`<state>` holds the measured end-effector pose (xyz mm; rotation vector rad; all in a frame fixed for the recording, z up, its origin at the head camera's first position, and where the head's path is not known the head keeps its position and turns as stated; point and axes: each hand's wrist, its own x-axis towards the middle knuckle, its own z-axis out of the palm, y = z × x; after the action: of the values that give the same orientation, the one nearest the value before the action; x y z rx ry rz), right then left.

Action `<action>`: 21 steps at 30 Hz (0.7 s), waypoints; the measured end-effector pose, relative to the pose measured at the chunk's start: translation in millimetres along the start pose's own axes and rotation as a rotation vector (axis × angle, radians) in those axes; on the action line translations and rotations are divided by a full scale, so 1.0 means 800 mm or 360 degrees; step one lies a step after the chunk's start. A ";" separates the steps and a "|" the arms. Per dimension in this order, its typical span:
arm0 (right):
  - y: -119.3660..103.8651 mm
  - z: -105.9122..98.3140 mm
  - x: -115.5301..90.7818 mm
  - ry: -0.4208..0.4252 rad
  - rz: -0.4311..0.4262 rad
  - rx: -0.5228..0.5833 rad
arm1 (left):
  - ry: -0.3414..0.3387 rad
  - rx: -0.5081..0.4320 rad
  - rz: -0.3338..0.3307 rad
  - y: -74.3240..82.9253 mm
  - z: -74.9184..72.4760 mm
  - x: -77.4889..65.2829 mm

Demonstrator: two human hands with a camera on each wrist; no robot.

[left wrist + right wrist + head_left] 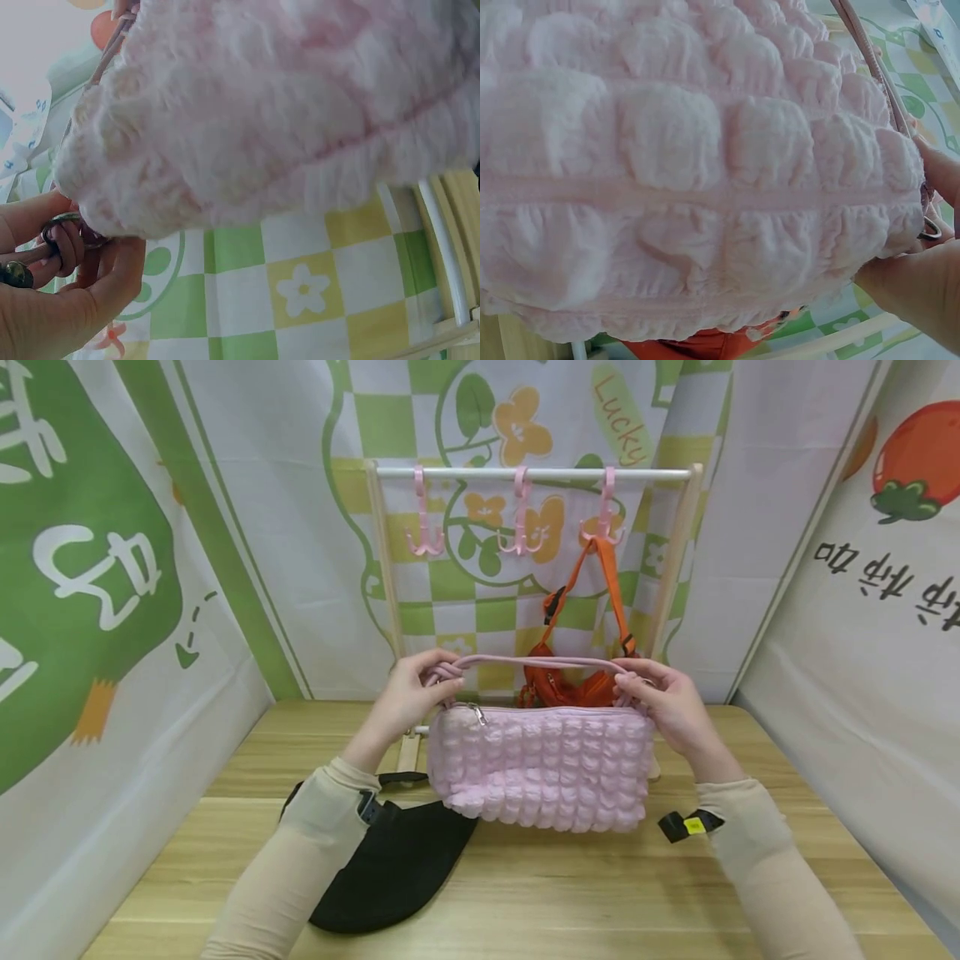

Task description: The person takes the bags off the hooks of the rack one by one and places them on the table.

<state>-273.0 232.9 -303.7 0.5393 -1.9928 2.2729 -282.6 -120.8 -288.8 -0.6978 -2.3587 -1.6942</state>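
Note:
A pink puffy quilted handbag [540, 768] hangs between both hands in front of the rack. At its left end, my left hand [408, 693] pinches the knotted base of the strap [525, 661]. The right hand [667, 697] grips the strap's other end, near the bag's top right corner. A zipper pull [477, 714] shows at the top left of the bag. In the left wrist view, the left hand [82, 285] has its fingers curled round the strap knot by a metal ring. The right wrist view shows the right hand [922, 285] at a ring on the bag's end.
Behind the bag stands a wooden rack with a white rod [465, 472] and three pink hooks [521, 514]. An orange bag [577, 685] hangs by its strap from the right hook. A black cap-like visor [397, 868] lies on the wooden table [570, 902], partly under the left forearm.

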 end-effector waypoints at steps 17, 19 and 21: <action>-0.007 -0.006 -0.012 -0.0053 0.0167 -0.0266 | -0.0111 0.0091 -0.0007 -0.004 -0.002 -0.014; -0.007 -0.006 -0.013 -0.0056 0.0187 -0.0276 | -0.0113 0.0106 -0.0016 -0.004 -0.001 -0.016; -0.006 -0.006 -0.014 -0.0064 0.0209 -0.0263 | -0.0112 0.0131 -0.0033 -0.003 -0.001 -0.018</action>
<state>-261.9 240.7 -303.0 0.4558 -2.2729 2.1548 -271.3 -126.3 -295.9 -0.7325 -2.4757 -1.5955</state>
